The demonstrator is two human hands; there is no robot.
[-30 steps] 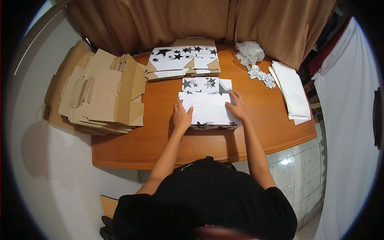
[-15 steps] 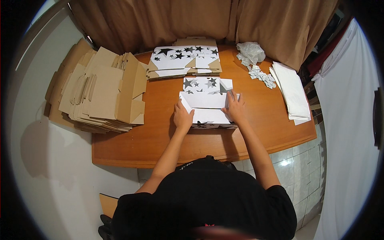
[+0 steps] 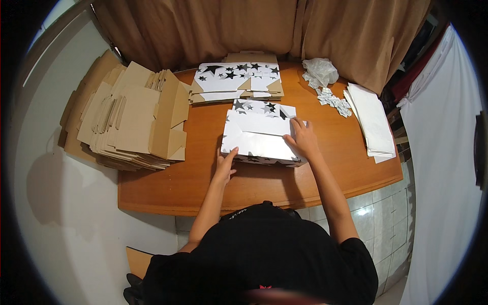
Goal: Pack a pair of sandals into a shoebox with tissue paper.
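Observation:
A white cardboard box (image 3: 262,145) printed with black and grey stars sits on the table in front of me. Its two white inner flaps lie folded across the top with a narrow slit between them, and the star-printed lid (image 3: 264,108) stands out along the far side. My left hand (image 3: 224,165) grips the near left corner, thumb on top and fingers beneath or against the side. At the right end, my right hand (image 3: 304,138) holds the box, its thumb on the top flap and its fingers over the far right edge.
Flattened brown cardboard boxes (image 3: 119,119) are piled on the left. Behind the box lies a stack of flat star-printed boxes (image 3: 221,84). A clear plastic bag (image 3: 320,72), crumpled small packets (image 3: 334,101) and folded white sheets (image 3: 371,122) lie at right on the wooden table (image 3: 168,188).
The left end flap has folded down flat. My left hand has moved from the left end to the near left corner, and the box has turned slightly. My right hand stays at the right end.

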